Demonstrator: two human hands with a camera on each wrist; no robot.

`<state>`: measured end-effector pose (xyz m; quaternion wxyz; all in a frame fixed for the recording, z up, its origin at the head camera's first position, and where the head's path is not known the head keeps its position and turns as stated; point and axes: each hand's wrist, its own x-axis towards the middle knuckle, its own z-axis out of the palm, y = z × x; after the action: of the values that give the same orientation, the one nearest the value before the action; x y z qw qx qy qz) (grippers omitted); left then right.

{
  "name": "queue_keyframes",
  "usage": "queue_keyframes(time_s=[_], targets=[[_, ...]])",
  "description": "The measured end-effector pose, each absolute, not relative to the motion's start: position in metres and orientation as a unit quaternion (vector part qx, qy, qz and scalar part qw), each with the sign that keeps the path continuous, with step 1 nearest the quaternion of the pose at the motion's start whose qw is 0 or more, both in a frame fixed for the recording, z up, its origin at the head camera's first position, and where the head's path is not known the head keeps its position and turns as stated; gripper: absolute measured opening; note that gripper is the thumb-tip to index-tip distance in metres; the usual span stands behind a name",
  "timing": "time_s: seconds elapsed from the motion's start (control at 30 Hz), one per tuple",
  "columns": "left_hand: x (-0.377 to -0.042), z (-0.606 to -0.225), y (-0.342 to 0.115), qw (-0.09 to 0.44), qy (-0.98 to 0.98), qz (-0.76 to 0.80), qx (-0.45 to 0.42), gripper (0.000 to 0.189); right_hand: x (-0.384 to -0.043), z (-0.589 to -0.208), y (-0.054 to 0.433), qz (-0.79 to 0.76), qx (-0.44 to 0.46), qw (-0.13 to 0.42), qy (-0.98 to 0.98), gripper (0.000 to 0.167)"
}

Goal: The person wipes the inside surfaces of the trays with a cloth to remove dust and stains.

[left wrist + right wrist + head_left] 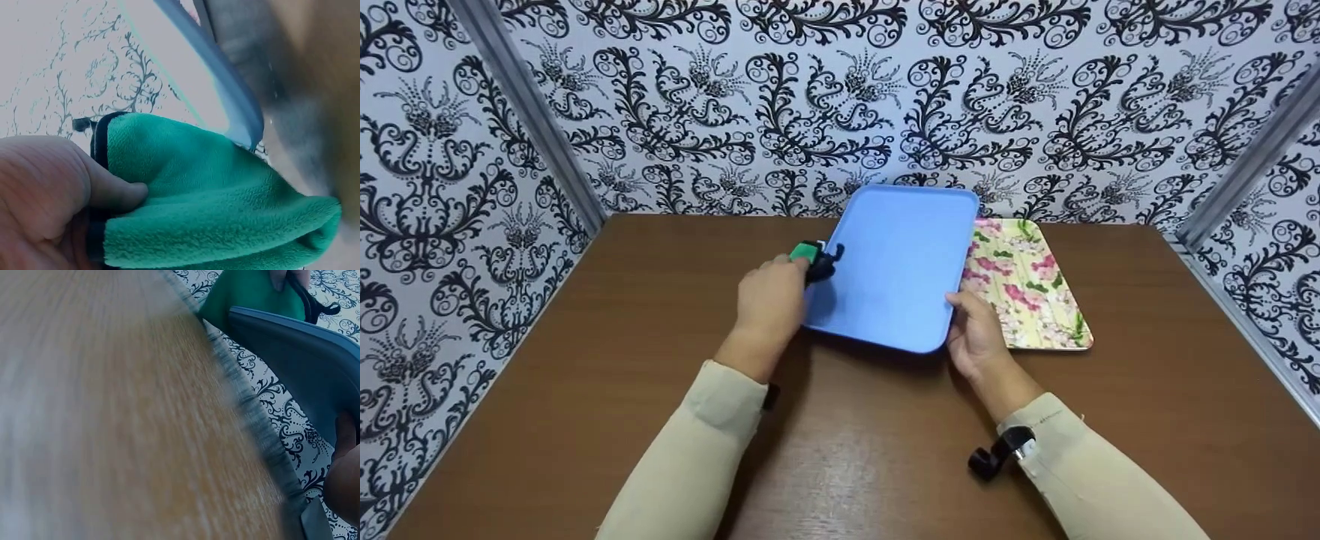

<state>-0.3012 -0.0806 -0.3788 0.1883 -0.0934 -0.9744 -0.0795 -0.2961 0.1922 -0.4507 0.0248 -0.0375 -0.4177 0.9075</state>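
Observation:
A blue tray (900, 262) is held up at a tilt over the table, its inner face toward the head camera. My right hand (976, 337) grips its lower right edge, thumb on the rim and fingers behind, as the right wrist view also shows. In my left hand (772, 296) is a folded green cloth (185, 174) with black edging and a small black loop, pinched under the thumb. The cloth is at the tray's left edge; in the left wrist view it overlaps the tray's rim (247, 121).
A floral tray (1027, 292) lies on the brown table (840, 450), behind and to the right of the blue tray. Patterned wall panels (825, 97) stand at the back and sides of the table, with grey posts (532, 112) at the corners.

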Motion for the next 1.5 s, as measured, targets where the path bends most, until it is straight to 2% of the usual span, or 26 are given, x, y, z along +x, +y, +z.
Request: queue_keyframes(time_s=[0.23,0.7,0.97,1.5], targets=[[-0.303,-0.366,-0.093,0.18,-0.975,-0.114,-0.059,0.031,-0.297,-0.452,0.19,0.893,-0.046,0.016,-0.448,0.032],[-0.305,-0.358,-0.105,0.183,-0.973,-0.135,-0.035,0.038,-0.303,-0.452,0.187,0.871,-0.046,-0.046,-0.487,0.026],[-0.304,-0.36,-0.105,0.19,-0.972,-0.133,-0.033,0.037,-0.31,-0.456,0.185,0.862,-0.033,-0.083,-0.5,0.03],[-0.305,-0.357,-0.105,0.183,-0.974,-0.13,-0.03,0.038,-0.32,-0.449,0.177,0.833,-0.039,-0.123,-0.538,0.018]])
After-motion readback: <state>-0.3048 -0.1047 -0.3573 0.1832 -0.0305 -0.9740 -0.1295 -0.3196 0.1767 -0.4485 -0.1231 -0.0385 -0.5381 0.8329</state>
